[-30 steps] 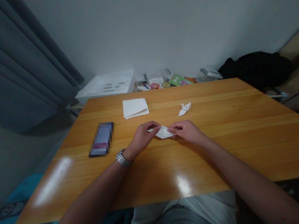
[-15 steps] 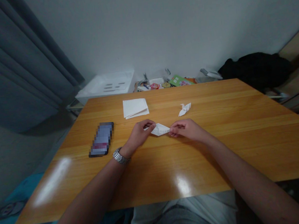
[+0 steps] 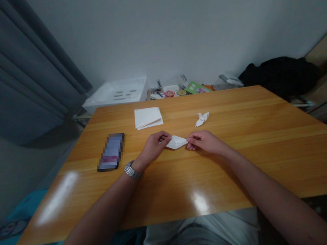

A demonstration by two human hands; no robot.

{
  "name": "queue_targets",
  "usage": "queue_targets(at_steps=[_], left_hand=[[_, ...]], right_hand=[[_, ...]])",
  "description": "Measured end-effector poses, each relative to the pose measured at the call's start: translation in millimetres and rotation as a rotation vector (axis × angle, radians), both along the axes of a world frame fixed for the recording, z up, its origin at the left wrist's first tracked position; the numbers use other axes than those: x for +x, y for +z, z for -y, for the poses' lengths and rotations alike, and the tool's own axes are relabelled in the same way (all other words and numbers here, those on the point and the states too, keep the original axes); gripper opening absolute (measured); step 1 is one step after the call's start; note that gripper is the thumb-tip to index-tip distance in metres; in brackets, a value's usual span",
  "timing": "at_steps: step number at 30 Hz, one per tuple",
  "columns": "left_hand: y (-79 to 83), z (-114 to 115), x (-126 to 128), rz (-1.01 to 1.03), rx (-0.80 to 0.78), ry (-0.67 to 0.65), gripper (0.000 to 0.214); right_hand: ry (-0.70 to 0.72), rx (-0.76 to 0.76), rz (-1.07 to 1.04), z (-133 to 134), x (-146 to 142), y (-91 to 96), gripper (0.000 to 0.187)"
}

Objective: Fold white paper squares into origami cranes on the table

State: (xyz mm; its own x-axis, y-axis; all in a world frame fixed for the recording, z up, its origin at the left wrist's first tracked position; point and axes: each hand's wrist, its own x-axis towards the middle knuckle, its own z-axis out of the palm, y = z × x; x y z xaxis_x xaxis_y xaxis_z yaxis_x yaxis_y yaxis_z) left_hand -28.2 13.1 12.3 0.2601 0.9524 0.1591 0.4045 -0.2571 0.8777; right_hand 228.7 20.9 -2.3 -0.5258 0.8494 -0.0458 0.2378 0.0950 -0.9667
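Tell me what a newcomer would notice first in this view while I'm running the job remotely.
The eye goes first to the middle of the glossy wooden table, where the left hand and right hand pinch opposite ends of a folded white paper diamond. Just beyond it sits a small white origami crane. Farther left lie a stack of white paper and a pixelated phone.

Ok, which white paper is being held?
The folded diamond between the left hand and right hand; the stack and crane lie apart on the table.
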Motion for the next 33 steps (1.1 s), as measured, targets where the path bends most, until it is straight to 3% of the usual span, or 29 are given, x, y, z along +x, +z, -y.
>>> queue_targets(at_steps=[6, 14, 19, 24, 33], left_hand=[[-5.1, 2, 1, 0.025, 0.007, -0.015, 0.021], [2.8, 10, 8, -0.079, 0.134, -0.018, 0.019], [6.1, 12, 6, -0.126, 0.233, -0.096, 0.017], [7.1, 11, 2, -0.221, 0.298, -0.200, 0.017], [4.3, 11, 0, -0.397, 0.373, -0.322, 0.019]], right_hand=[[-0.067, 0.123, 0.001, 2, -5, 0.7, 0.037], [-0.099, 0.194, 0.009, 9, -14, 5.3, 0.027], [-0.147, 0.347, 0.118, 9, -13, 11.0, 0.016], [-0.086, 0.536, 0.237, 6, -9, 10.1, 0.011], [0.017, 0.685, 0.290, -1, -6, -3.4, 0.015]])
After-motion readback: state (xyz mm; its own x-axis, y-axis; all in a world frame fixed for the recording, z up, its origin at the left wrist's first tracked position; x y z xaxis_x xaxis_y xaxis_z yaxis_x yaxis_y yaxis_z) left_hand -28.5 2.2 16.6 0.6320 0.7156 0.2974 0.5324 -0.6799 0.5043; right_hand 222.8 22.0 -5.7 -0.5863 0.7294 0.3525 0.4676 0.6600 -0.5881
